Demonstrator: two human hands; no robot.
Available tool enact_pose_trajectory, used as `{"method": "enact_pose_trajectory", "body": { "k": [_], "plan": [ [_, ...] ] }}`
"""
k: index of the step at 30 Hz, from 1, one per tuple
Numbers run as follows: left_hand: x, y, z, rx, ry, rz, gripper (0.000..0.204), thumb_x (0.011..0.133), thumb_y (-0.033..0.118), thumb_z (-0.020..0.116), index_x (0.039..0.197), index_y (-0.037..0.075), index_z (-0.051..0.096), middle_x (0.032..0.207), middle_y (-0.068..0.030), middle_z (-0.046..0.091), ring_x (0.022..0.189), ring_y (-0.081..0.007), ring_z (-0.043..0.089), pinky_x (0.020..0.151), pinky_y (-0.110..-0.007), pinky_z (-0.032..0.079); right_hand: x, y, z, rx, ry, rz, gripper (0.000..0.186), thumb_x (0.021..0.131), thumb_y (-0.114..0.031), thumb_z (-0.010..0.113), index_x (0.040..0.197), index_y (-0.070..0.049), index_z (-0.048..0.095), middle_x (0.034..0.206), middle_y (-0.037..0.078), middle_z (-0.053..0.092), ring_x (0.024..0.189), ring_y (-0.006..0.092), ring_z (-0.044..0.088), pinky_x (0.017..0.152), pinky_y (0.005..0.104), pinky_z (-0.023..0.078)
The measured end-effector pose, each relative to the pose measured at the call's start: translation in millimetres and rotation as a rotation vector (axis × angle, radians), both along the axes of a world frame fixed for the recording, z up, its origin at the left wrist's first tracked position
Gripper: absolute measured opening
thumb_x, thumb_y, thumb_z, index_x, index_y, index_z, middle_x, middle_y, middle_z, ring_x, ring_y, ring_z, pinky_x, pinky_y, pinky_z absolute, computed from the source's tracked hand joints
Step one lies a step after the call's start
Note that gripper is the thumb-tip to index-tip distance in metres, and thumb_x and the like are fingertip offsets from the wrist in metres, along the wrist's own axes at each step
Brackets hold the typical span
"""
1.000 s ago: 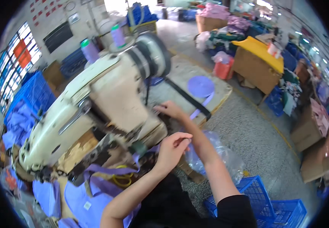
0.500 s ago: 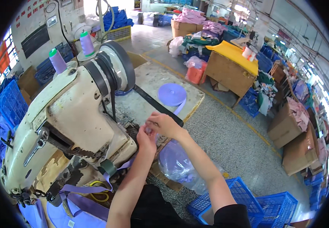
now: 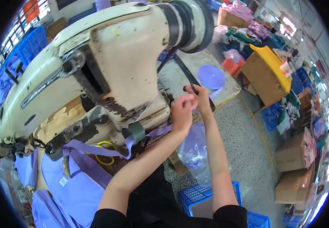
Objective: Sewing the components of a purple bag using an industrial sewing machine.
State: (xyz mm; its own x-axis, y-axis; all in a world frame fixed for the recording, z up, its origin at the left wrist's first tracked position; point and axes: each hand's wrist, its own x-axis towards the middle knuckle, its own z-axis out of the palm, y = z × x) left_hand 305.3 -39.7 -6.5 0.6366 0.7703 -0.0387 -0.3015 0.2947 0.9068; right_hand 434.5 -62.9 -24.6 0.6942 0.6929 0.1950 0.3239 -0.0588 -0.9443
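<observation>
My left hand (image 3: 184, 110), fingers curled round something small and partly hidden, is beside the right end of a worn cream sewing machine (image 3: 127, 68). Just above and right of it, my right hand (image 3: 199, 97) grips a small dark object (image 3: 192, 88) near a black belt. A coil of lilac tape (image 3: 211, 78) lies on the worktop (image 3: 227, 91) behind them. Lilac webbing (image 3: 84, 147) runs along the machine's front past a green cylindrical part (image 3: 136, 132). Yellow-handled scissors (image 3: 104, 159) and lilac fabric pieces (image 3: 77, 186) lie below.
Blue crates (image 3: 187, 195) and a plastic bag (image 3: 198, 152) are on the floor below my hands. Cardboard boxes (image 3: 292, 154), a yellow-topped table (image 3: 263, 76) and heaps of fabric line the right side. Another blue crate (image 3: 31, 43) stands behind the machine at left.
My left hand has risen to join my right hand beside the machine; both are closed, and a dark object now shows in my right fingers. The view has shifted closer to the machine.
</observation>
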Motion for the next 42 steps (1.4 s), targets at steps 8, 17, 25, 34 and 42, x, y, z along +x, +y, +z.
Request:
{"method": "enact_pose_trajectory", "body": {
  "k": [8,17,25,34,42],
  "plan": [
    [-45.3,-12.6,37.6,-0.244,0.038,-0.276,0.016,0.096,0.007,0.049,0.109,0.001,0.057,0.095,-0.0139,0.066,0.069,-0.0208,0.067,0.061,-0.025,0.054,-28.5,47.8,-24.2,0.142,-0.228,0.136,0.015,0.079,-0.010,0.066,0.085,0.002,0.059,0.068,0.009,0.053,0.063,0.0198,0.044,0.062,0.0341,0.042],
    [-59.0,-10.0,27.1,-0.141,0.119,-0.317,0.018,0.099,0.013,0.045,0.109,0.006,0.059,0.080,-0.0079,0.062,0.057,-0.0158,0.058,0.051,-0.023,0.043,-13.3,41.4,-29.5,0.009,-0.652,0.264,0.032,0.080,-0.014,0.074,0.108,0.001,0.064,0.093,0.011,0.068,0.074,0.0230,0.059,0.068,0.0334,0.048],
    [-54.6,-9.6,0.5,0.729,0.385,-0.219,0.023,0.098,0.017,0.043,0.107,0.008,0.062,0.073,-0.0104,0.062,0.059,-0.0219,0.059,0.053,-0.033,0.044,11.4,19.9,29.7,-0.179,0.573,0.523,0.024,0.086,-0.018,0.070,0.105,-0.004,0.071,0.071,0.006,0.065,0.054,0.0107,0.051,0.049,0.0216,0.038],
    [-76.4,-18.9,-19.1,0.980,0.604,-0.846,0.013,0.086,0.012,0.054,0.087,0.003,0.064,0.073,-0.0126,0.067,0.062,-0.0287,0.063,0.059,-0.039,0.049,21.1,39.0,13.4,-0.126,-0.497,0.590,0.014,0.076,-0.014,0.067,0.079,0.000,0.067,0.061,0.007,0.059,0.054,0.0200,0.048,0.056,0.0318,0.042],
    [-63.2,-6.9,13.1,0.176,0.423,-0.736,0.014,0.091,0.011,0.054,0.090,0.001,0.064,0.071,-0.0062,0.064,0.057,-0.0141,0.061,0.052,-0.028,0.046,33.3,77.9,-0.9,0.009,-0.555,0.389,0.017,0.076,-0.014,0.066,0.077,0.002,0.064,0.062,0.007,0.057,0.056,0.0208,0.045,0.059,0.0315,0.042]
  ]
}}
